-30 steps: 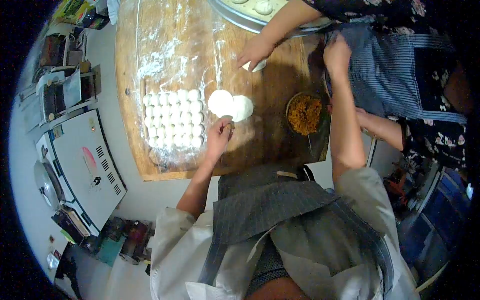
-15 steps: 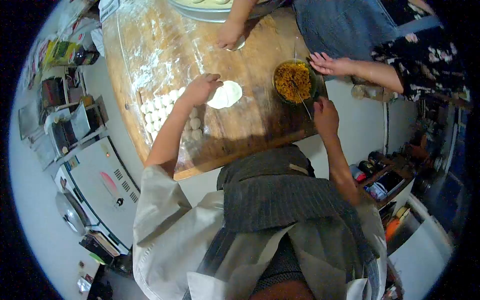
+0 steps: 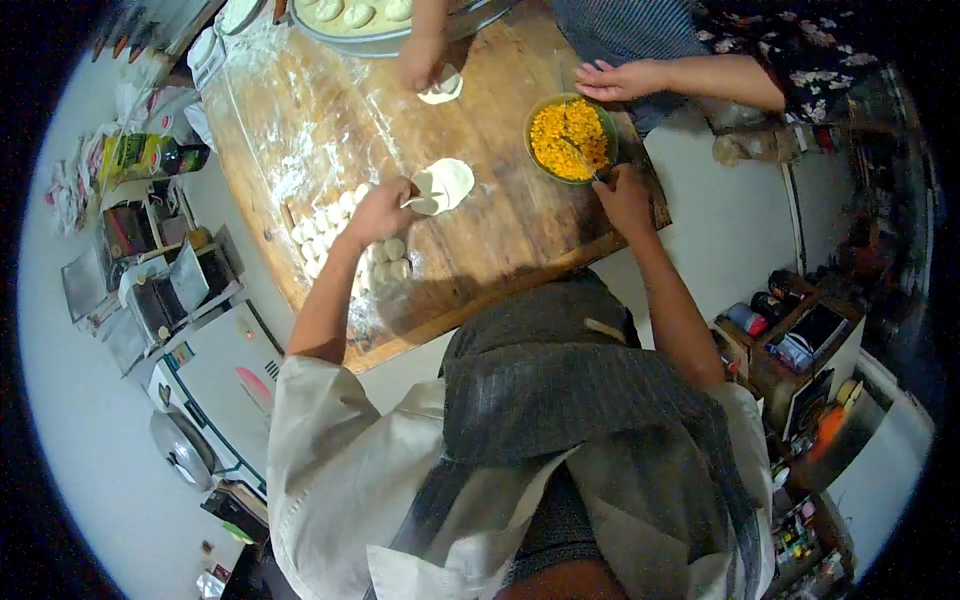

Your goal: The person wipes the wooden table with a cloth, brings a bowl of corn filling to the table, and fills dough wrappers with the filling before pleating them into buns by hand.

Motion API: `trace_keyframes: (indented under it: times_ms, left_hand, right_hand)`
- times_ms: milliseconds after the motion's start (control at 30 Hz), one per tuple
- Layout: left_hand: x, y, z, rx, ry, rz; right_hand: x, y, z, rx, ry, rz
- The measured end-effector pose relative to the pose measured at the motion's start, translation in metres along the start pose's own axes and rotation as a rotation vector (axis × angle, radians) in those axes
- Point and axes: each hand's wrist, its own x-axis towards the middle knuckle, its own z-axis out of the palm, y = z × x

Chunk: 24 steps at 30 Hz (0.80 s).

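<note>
My left hand [image 3: 382, 211] is closed on the edge of a dough wrapper [image 3: 424, 194], lifting it a little. A second round wrapper [image 3: 455, 180] lies beside and partly under it on the wooden table [image 3: 500, 240]. Rows of small dough pieces [image 3: 328, 224] sit left of and below my left hand, partly hidden by my forearm. My right hand [image 3: 627, 197] is closed on the handle end of a spoon [image 3: 580, 155], which rests in a bowl of orange filling [image 3: 552, 128].
A co-worker stands across the table, one hand [image 3: 422, 62] at another wrapper [image 3: 442, 88], the other hand [image 3: 622, 80] palm up by the bowl. A round tray [image 3: 385, 42] with filled buns is at the far edge. Flour streaks the table.
My left hand has reached the wrappers and lifted an edge. My right hand has come down from the co-worker's side to the spoon. The co-worker's open hand has come beside the bowl. The view has shifted.
</note>
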Motion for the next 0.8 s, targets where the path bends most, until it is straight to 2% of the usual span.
trace_keyframes:
  times_ms: [33, 67, 133, 167, 200, 267, 300, 333, 400, 567, 633, 667, 700, 767, 800]
  left_hand:
    - [0.002, -0.04, 0.029, -0.307, 0.117, 0.075]
    - [-0.001, -0.057, 0.041, -0.551, 0.01, -0.158]
    - [-0.016, -0.002, 0.054, -1.405, 0.025, -0.228]
    - [-0.019, 0.012, 0.068, -1.637, 0.141, -0.217]
    - [-0.018, 0.011, 0.086, -1.797, 0.167, -0.244]
    - [-0.012, 0.032, 0.106, -2.003, 0.148, -0.22]
    - [-0.009, 0.042, 0.112, -2.101, 0.02, -0.103]
    - [-0.007, 0.062, 0.111, -2.106, 0.001, -0.098]
    - [-0.004, 0.099, 0.11, -2.081, 0.004, -0.048]
    - [0.024, 0.103, 0.14, -2.142, -0.143, -0.161]
    - [0.032, 0.109, 0.144, -1.949, -0.108, -0.218]
    - [0.036, 0.112, 0.145, -1.946, -0.109, -0.22]
    - [0.04, 0.114, 0.146, -1.895, -0.09, -0.271]
    - [0.044, 0.116, 0.146, -1.842, -0.073, -0.326]
    - [0.045, 0.117, 0.145, -1.819, -0.054, -0.34]
  right_hand:
    - [-0.002, -0.005, 0.0, 0.003, 0.005, 0.005]
    - [-0.003, -0.011, -0.001, -0.026, 0.038, -0.013]
    - [0.001, -0.011, 0.004, -0.059, 0.084, -0.022]
    - [0.009, -0.002, 0.014, -0.098, 0.101, -0.171]
    - [0.013, 0.005, 0.016, -0.144, 0.118, -0.315]
    - [0.004, -0.01, -0.002, -0.134, 0.154, -0.272]
    - [0.003, -0.012, -0.008, -0.17, 0.231, -0.335]
    - [-0.001, -0.017, -0.016, -0.203, 0.305, -0.402]
    - [-0.004, -0.016, -0.028, -0.24, 0.253, -0.36]
    - [0.011, -0.008, -0.039, -0.139, 0.358, -0.442]
    - [0.032, 0.004, -0.032, -0.126, 0.4, -0.487]
    - [0.039, 0.011, -0.027, -0.114, 0.443, -0.534]
    - [0.039, 0.009, -0.029, -0.111, 0.443, -0.531]
    - [0.039, 0.006, -0.033, -0.213, 0.293, -0.34]
    - [0.038, 0.009, -0.033, -0.21, 0.29, -0.336]
